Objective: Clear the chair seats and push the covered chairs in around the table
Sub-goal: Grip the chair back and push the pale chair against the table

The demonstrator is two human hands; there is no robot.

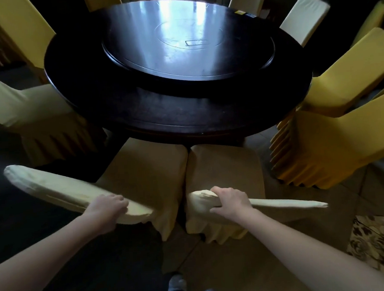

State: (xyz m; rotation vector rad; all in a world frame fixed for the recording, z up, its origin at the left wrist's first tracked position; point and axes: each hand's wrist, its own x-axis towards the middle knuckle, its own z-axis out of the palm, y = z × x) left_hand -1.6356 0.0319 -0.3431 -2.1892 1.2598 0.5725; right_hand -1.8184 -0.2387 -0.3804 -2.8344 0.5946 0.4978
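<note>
While I stand behind two covered chairs, my left hand [110, 207] is clenched over the top edge of the left chair back [61, 193], fingers curled on the cloth. My right hand [229, 201] grips the top edge of the right chair back [284, 203] near its inner corner, thumb underneath. Below my arms: dark trousers, a pale shoe [177, 283], tiled floor, and a patterned rug [379, 253] at lower right.

Both seats, left seat [147, 168] & right seat [223, 166], sit side by side, nearly touching, w/ a narrow dark gap between them. Nothing lies on either seat. Their front edges reach just under the rim of the round dark table [184, 114]; the left chair is angled, its back swinging out to the left.

Either side is crowded: a pale covered chair [27, 110] at left w/ its pleated skirt close to the left seat, and two yellow chairs [334, 141] at right, the nearer skirt just beside the right seat. On the table, a shiny turntable [187, 44]. More chair backs [302, 19] ring the far side.
</note>
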